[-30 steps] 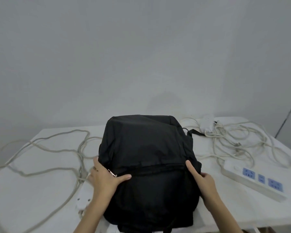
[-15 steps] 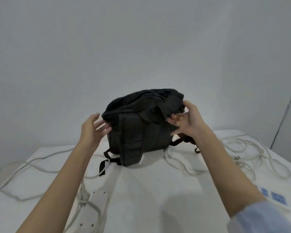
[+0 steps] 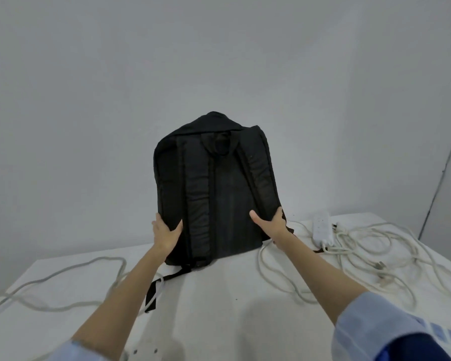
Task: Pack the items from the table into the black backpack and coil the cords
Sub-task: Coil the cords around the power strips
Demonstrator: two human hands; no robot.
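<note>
Black backpack [image 3: 227,194] upright, padded straps facing, both hands gripping its lower sides

Dim, even light; soft shadows; edges warped.

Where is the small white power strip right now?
In the head view, the small white power strip lies at the table's far right, just right of the upright black backpack and the right hand, among the loose white cords.

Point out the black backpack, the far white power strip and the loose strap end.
black backpack [image 3: 229,194]: head view, back panel.
white power strip [image 3: 322,227]: head view, top face.
strap end [image 3: 151,295]: head view, webbing tail.
</note>
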